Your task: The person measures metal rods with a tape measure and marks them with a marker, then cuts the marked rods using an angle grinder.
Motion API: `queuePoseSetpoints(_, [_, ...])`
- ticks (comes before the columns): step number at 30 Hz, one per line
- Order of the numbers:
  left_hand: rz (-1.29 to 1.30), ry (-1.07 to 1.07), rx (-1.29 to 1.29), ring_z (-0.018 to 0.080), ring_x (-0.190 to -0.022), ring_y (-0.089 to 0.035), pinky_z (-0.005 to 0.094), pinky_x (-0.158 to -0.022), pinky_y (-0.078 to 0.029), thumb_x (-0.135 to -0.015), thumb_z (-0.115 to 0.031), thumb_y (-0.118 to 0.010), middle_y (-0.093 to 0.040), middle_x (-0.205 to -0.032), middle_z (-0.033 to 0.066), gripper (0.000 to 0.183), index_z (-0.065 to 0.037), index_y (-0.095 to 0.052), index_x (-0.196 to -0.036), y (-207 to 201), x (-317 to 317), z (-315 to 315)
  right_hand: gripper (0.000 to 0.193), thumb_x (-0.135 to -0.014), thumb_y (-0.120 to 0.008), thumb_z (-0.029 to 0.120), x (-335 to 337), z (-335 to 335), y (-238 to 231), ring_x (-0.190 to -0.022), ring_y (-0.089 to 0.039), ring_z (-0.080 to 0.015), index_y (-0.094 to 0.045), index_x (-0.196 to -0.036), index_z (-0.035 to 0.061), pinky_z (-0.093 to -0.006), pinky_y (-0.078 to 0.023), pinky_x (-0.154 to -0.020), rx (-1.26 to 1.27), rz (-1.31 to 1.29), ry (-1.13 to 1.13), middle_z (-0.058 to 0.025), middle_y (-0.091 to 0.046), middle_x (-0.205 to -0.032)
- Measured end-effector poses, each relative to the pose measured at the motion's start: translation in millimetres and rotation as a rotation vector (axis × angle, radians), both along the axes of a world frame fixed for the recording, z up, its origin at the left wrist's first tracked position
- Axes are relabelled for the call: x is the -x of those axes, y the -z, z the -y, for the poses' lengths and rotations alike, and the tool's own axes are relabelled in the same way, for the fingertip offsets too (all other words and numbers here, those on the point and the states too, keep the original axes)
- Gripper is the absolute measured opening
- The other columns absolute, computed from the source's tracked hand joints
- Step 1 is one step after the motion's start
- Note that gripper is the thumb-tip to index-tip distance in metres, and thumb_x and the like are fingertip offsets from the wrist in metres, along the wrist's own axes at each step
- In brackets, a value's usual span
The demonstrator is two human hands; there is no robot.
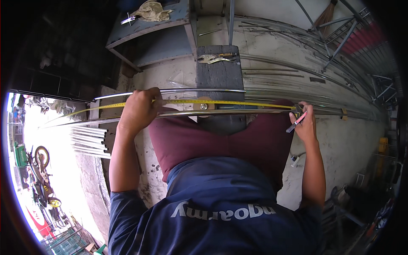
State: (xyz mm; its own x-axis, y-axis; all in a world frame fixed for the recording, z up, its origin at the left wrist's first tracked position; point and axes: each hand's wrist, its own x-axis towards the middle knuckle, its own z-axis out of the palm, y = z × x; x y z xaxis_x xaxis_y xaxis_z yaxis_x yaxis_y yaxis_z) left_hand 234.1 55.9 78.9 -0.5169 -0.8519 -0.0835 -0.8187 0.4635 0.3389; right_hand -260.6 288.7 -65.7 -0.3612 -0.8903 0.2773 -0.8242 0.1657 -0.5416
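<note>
A yellow tape measure (238,103) is stretched from side to side across my lap, above a long shiny metal tube (212,113). My left hand (140,108) is closed on the tape's blade, close over the tube. At the right, my right hand (307,123) grips the tape measure's case, which the fingers partly cover. A marker pen (296,122) with a red and dark body also sits in that hand, pointing down to the left. Beyond the tape, a thinner metal tube (187,90) lies across the dark wooden bench (219,78).
Locking pliers (212,58) lie on the bench's far end. A blue-grey metal table (146,27) with a crumpled cloth (154,10) stands far left. Several long tubes (289,95) cover the floor at right. Cut tubes (89,142) jut out at left, near a parked motorcycle (40,182).
</note>
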Motion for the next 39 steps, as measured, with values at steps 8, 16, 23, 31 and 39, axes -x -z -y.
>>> queuePoseSetpoints(8, [-0.204, 0.322, 0.507, 0.0362, -0.088, -0.072, 0.0464, -0.081, -0.054, -0.091, -0.008, -0.072, -0.073, -0.088, 0.0137, 0.006, -0.007, -0.069, -0.097, 6.3, 51.3, -8.9, 0.056, -0.082, -0.09, 0.026, -66.2, 67.5, -54.4, -0.089, -0.067, -0.0442, -0.051, -0.116, 0.0036, -0.05, -0.053, -0.082, 0.037, 0.009, -0.083, -0.0207, -0.065, -0.096])
queuePoseSetpoints(16, [0.044, 0.269, 0.574, 0.0281, -0.096, -0.068, 0.0421, -0.084, -0.053, -0.086, -0.01, -0.065, -0.069, -0.095, 0.0077, 0.017, -0.008, -0.065, -0.102, 58.2, 40.3, -31.6, 0.063, -0.075, -0.094, 0.024, -107.3, 98.0, 3.7, -0.092, -0.068, -0.0428, -0.048, -0.111, 0.0026, -0.0484, -0.055, -0.083, 0.156, 0.266, -0.053, -0.0211, -0.065, -0.097])
queuePoseSetpoints(23, [0.083, 0.045, 0.506, 0.0293, -0.108, -0.064, 0.0423, -0.092, -0.05, -0.087, -0.008, -0.063, -0.069, -0.105, 0.0092, 0.028, -0.007, -0.067, -0.114, 47.6, -43.7, -4.0, 0.067, -0.074, -0.096, 0.02, -91.6, 103.0, 25.6, -0.101, -0.065, -0.0402, -0.045, -0.114, 0.0031, -0.0449, -0.052, -0.095, 0.049, 0.27, -0.106, -0.0206, -0.065, -0.108])
queuePoseSetpoints(31, [0.211, -0.182, 0.465, 0.036, -0.119, -0.066, 0.047, -0.101, -0.054, -0.095, -0.009, -0.059, -0.072, -0.114, 0.0161, 0.025, -0.003, -0.069, -0.117, 27.0, -97.3, 47.1, 0.063, -0.078, -0.093, 0.023, -86.5, 103.4, 36.9, -0.104, -0.063, -0.0392, -0.049, -0.117, -0.0001, -0.0442, -0.05, -0.098, 0.035, 0.29, -0.143, -0.0201, -0.062, -0.11])
queuePoseSetpoints(39, [0.124, -0.128, 0.388, 0.0399, -0.092, -0.075, 0.0508, -0.079, -0.06, -0.098, -0.012, -0.055, -0.076, -0.093, 0.0205, 0.025, -0.004, -0.067, -0.119, 5.1, -75.5, 41.6, 0.06, -0.08, -0.093, 0.019, -88.9, 103.3, 32.2, -0.1, -0.059, -0.0334, -0.046, -0.114, 0.0024, -0.0406, -0.049, -0.097, -0.014, 0.357, -0.138, -0.0169, -0.06, -0.107])
